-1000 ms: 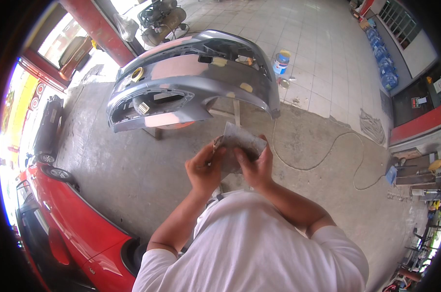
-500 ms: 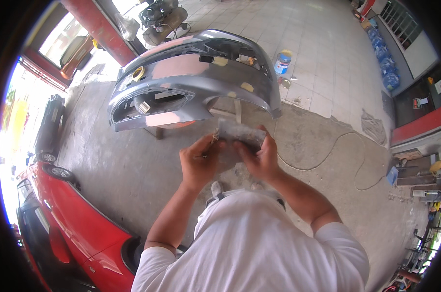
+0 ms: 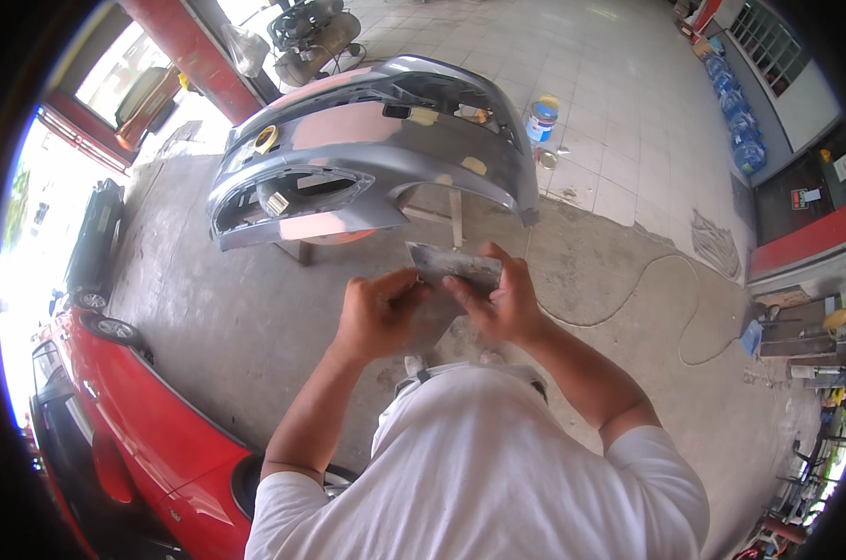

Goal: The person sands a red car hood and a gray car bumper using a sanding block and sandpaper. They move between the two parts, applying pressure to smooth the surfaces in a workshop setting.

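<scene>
In front of my chest, a worn grey piece of sandpaper (image 3: pixel 456 268) is held up, its surface patchy with paler smears. My right hand (image 3: pixel 509 303) grips its right end, the thumb lying across the near face and the fingers behind. My left hand (image 3: pixel 378 313) is closed at the lower left corner, thumb and forefinger pinched together there; the other fingers are curled in. Beyond both hands stands a grey car bumper (image 3: pixel 348 168) with pink and pale yellow filler patches. A roll of yellow tape (image 3: pixel 266 140) rests on it.
Legs of a stand (image 3: pixel 456 219) show under the bumper. A paint can (image 3: pixel 541 121) and a small tin (image 3: pixel 547 161) stand right of it. A hose (image 3: pixel 619 315) curves over the floor. At left is a red car (image 3: pixel 152 420); a compressor (image 3: pixel 316 47) stands behind.
The sandpaper has tilted and now looks flatter and narrower, its left corner pointing up. My left hand has shifted slightly left and down from it.
</scene>
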